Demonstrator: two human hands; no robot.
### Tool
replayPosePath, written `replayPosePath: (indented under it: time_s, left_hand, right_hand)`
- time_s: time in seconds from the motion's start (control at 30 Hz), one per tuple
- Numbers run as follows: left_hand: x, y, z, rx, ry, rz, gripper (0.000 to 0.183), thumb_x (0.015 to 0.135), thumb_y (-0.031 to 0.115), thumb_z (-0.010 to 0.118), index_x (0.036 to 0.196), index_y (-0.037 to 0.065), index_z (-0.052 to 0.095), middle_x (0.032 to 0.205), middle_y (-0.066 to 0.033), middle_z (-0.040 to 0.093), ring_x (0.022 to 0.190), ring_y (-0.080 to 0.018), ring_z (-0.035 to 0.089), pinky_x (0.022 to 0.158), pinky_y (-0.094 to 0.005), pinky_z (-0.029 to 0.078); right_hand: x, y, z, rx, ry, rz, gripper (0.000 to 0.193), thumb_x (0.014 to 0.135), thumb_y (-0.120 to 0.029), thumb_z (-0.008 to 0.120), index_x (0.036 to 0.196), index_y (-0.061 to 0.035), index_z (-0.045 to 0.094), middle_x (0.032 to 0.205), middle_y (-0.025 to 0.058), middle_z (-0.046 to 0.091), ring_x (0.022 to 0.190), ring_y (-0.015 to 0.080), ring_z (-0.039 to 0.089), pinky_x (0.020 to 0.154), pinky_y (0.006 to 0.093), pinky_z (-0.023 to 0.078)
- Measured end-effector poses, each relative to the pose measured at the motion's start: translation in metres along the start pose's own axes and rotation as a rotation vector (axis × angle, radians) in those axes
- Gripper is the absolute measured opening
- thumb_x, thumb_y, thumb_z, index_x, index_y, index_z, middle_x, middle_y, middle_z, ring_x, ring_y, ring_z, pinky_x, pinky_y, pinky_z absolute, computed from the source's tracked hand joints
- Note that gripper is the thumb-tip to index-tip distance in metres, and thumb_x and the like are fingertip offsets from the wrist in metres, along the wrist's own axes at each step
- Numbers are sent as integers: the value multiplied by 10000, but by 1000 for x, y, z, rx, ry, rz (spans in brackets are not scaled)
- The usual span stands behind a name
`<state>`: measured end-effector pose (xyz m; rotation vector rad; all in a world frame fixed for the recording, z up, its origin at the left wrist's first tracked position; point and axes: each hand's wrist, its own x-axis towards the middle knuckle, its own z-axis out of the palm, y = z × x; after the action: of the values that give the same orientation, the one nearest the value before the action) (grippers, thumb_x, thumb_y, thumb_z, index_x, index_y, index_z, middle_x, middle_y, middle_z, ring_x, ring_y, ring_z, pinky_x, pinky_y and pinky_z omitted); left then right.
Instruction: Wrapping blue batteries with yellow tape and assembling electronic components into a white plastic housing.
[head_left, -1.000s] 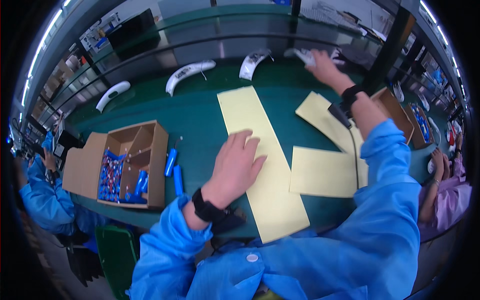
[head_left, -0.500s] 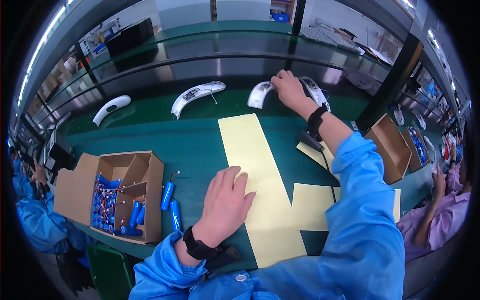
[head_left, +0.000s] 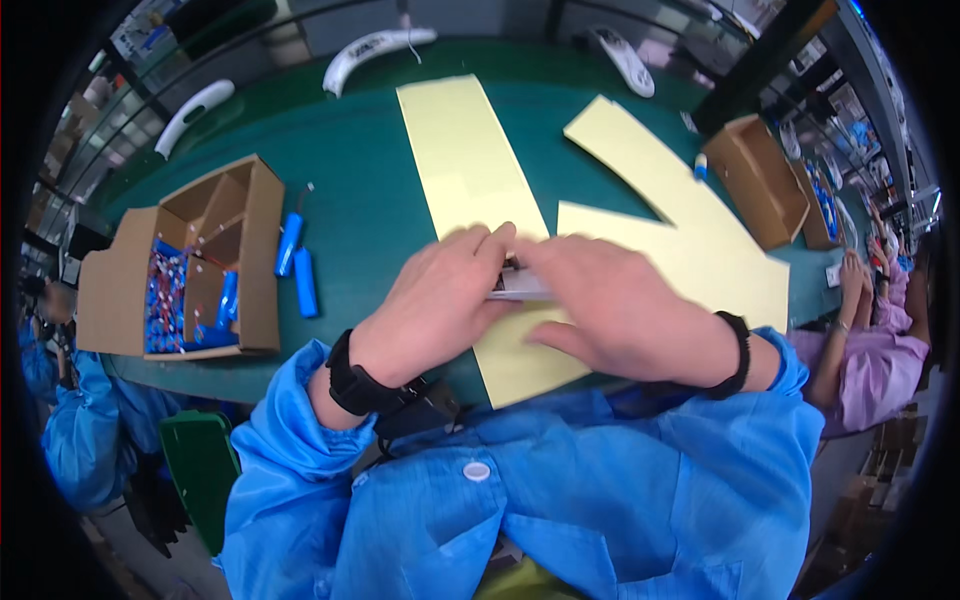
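Note:
Both my hands meet over the near part of a long pale-yellow sheet. Between them is a white curved housing, mostly covered by my fingers, with a small dark part showing inside. My left hand is closed round its left side. My right hand lies over its right side, fingers curled on it and thumb held lower; its fingertips are blurred. Left of my hands, two blue cylindrical batteries with wire leads lie beside a cardboard box holding several more.
Along the far side lie another curved housing with exposed electronics, a plain white shell and a white housing. More yellow sheets cover the right. An open cardboard box stands beyond them; a co-worker in pink sits at right.
My right hand has come back from the far row to my left hand, bringing a white curved housing. My view has tipped downward. The dark object on the right-hand sheets no longer shows.

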<state>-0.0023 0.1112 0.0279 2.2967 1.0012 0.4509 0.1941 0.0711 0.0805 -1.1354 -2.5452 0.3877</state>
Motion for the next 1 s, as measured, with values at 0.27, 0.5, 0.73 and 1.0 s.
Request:
replayPosePath:
  time_s: [0.27,0.5,0.73,1.0]
  left_hand:
    - [-15,-3,16,157,149,212,732,727,241,781,1346,16,463,989,-140,522,915,-313,522,800,-388,453]
    - [-15,-4,22,178,180,234,690,741,272,770,1301,-12,483,1050,-153,550,953,-311,539,838,-401,440]
    - [-18,11,14,113,256,237,673,710,289,804,1271,42,526,1271,-170,508,1214,-365,457,1000,-439,387]
    - [-11,29,14,27,235,217,93,876,149,607,859,63,575,1336,-142,483,1363,-396,298,1082,-494,246]
  right_hand:
    - [-54,21,40,87,270,-85,372,736,-64,722,1100,-80,648,1033,100,637,930,276,598,821,366,476]
    - [-44,27,40,70,237,-217,230,747,-37,675,970,-93,660,972,70,635,932,255,591,838,355,456]
    - [-40,32,42,125,463,-170,143,741,31,668,872,-19,648,905,104,644,787,246,654,658,309,549]
    - [-37,29,42,63,616,-86,155,731,63,670,872,5,646,876,120,642,746,244,666,604,293,555]
